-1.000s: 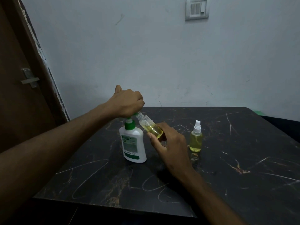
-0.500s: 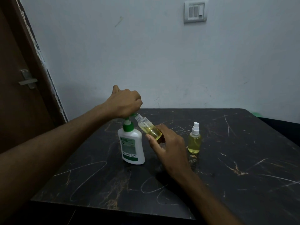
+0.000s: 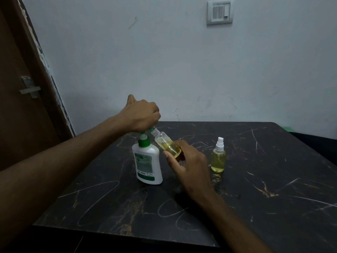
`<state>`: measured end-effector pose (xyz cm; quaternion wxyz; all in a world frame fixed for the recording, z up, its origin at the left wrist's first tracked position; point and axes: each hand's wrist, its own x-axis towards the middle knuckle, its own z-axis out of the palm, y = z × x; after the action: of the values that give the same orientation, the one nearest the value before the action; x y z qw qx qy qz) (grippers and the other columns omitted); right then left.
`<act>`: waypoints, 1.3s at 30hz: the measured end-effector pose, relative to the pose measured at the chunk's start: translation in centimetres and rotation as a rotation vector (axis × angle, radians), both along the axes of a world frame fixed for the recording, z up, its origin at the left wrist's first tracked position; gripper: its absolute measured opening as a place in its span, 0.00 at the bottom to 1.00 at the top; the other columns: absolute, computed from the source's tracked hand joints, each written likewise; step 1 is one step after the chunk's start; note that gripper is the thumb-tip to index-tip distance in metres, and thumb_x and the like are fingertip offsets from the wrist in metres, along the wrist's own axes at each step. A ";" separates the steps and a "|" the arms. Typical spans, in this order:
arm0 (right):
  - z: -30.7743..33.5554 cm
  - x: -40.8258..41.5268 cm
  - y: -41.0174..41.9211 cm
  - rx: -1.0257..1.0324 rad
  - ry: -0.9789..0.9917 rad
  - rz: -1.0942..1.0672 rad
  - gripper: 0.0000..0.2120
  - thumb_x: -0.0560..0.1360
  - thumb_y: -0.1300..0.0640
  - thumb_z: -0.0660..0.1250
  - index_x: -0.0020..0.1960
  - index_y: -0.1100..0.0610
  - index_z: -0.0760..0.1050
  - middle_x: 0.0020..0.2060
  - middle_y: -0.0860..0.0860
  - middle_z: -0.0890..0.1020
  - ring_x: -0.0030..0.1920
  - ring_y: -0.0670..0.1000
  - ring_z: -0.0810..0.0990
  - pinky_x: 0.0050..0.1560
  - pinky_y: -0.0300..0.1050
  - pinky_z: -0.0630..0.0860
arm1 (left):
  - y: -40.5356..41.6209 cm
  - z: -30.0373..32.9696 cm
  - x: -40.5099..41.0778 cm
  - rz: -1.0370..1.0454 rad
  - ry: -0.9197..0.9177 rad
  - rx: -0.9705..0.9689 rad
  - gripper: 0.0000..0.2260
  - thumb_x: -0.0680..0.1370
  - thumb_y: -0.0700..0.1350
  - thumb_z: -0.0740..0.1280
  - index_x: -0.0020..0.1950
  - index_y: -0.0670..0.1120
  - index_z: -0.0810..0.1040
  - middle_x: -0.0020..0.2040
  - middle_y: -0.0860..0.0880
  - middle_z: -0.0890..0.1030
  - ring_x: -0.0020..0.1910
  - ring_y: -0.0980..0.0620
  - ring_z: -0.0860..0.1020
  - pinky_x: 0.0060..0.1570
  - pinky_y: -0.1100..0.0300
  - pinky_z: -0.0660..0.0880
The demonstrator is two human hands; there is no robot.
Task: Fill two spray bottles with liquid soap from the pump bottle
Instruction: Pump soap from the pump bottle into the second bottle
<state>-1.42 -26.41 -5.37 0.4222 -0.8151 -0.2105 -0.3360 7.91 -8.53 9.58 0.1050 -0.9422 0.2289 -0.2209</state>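
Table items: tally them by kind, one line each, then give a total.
Pump bottle, white with green pump, left hand on its pump: 1
Spray bottles: 2, the open bottle tilted in the right hand, and the capped bottle standing on the table
Total: 3

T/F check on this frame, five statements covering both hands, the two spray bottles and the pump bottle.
1. The left hand rests on top of the pump bottle, over its pump head. True.
2. The right hand holds an uncapped spray bottle tilted with its open neck toward the pump nozzle. True.
3. The held bottle is full to the neck. False: yellow liquid fills only its lower part.
4. The capped spray bottle lies on its side. False: it stands upright on the black table, right of the hands.
5. The pump bottle has a red collar. False: it is green.
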 end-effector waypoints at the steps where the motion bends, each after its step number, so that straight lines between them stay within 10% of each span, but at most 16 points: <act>1: 0.0 0.0 0.0 -0.003 0.001 -0.004 0.10 0.82 0.43 0.65 0.57 0.47 0.76 0.43 0.40 0.78 0.44 0.40 0.77 0.43 0.32 0.70 | -0.1 -0.2 0.0 0.000 0.002 0.020 0.19 0.84 0.45 0.54 0.51 0.40 0.84 0.50 0.45 0.82 0.47 0.44 0.80 0.57 0.44 0.63; 39: -0.2 0.1 0.1 0.007 0.012 -0.005 0.14 0.82 0.40 0.63 0.59 0.48 0.77 0.44 0.42 0.79 0.44 0.41 0.77 0.44 0.37 0.73 | -0.3 -0.4 -0.2 0.007 0.022 -0.010 0.14 0.84 0.46 0.54 0.43 0.47 0.74 0.48 0.43 0.82 0.46 0.43 0.80 0.53 0.46 0.59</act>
<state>-1.34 -26.35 -5.53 0.4254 -0.8163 -0.2045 -0.3329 7.66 -8.85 9.16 0.0985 -0.9459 0.2254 -0.2114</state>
